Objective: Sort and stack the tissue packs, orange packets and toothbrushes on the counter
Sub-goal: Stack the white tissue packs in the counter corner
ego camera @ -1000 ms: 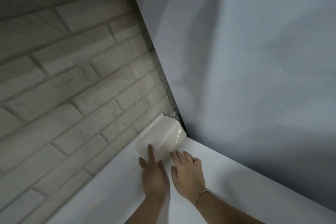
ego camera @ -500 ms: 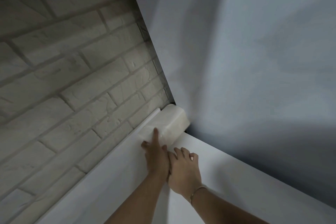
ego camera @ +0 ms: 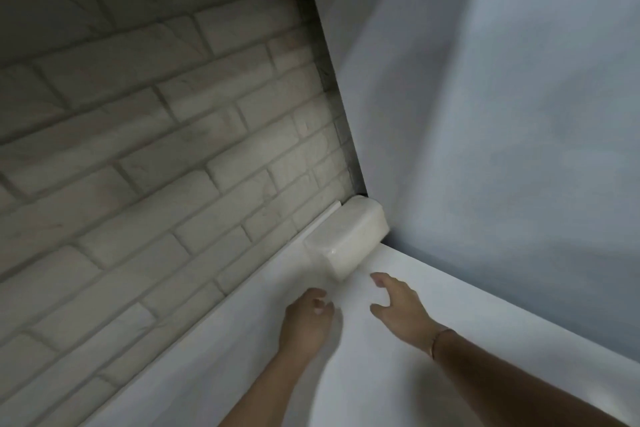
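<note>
Tissue pack (ego camera: 346, 239) lies on the surface (ego camera: 433, 374) in the far corner, where the brick wall (ego camera: 156, 149) on the left meets the plain wall (ego camera: 485, 114) on the right. Pack's long side runs along the brick wall, vs. a thin strip (ego camera: 320, 221) at that wall's foot; its far end sits close up to the plain wall. Both hands are over the surface, nearer than the pack & apart from it. Left hand (ego camera: 304, 319) is in front of the pack's near end, a bit left. Right hand (ego camera: 398, 302) is to the right of the left one, w/ fingertips near the pack's near corner. Hands don't touch each other. Bracelet (ego camera: 438, 340) sits on the right wrist. Forearms enter from the bottom edge, the right one from bottom-right.
</note>
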The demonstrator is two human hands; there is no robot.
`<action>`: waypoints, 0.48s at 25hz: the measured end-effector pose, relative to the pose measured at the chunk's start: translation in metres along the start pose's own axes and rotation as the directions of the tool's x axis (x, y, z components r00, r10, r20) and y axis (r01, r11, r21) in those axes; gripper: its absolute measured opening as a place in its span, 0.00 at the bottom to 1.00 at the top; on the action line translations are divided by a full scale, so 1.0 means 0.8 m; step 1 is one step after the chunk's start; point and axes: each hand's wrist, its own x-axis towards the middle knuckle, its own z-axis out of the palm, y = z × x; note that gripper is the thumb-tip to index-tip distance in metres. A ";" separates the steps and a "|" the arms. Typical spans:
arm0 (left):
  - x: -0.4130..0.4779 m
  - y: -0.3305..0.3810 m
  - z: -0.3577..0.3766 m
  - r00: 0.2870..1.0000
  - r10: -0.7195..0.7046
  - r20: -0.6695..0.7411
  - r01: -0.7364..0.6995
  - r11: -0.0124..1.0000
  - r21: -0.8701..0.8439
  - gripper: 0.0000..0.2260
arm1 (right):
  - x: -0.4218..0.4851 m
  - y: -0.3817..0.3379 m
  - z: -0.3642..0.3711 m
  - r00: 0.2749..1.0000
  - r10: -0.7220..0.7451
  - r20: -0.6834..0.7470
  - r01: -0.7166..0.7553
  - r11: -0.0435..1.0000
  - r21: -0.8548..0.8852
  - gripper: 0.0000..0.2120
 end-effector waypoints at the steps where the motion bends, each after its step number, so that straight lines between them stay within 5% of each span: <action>1: -0.022 -0.008 -0.011 1.000 0.013 -0.021 -0.013 0.999 0.031 0.07 | -0.017 0.004 -0.004 0.999 0.052 -0.015 -0.052 0.997 0.053 0.29; 8: -0.222 -0.102 -0.104 0.990 -0.054 -0.127 0.045 0.996 -0.075 0.06 | -0.217 -0.067 0.072 0.972 0.226 -0.071 -0.160 0.848 0.505 0.18; 12: -0.343 -0.171 -0.158 0.974 -0.096 -0.207 0.086 0.995 -0.057 0.07 | -0.341 -0.160 0.167 0.981 0.175 0.082 -0.192 0.829 0.525 0.17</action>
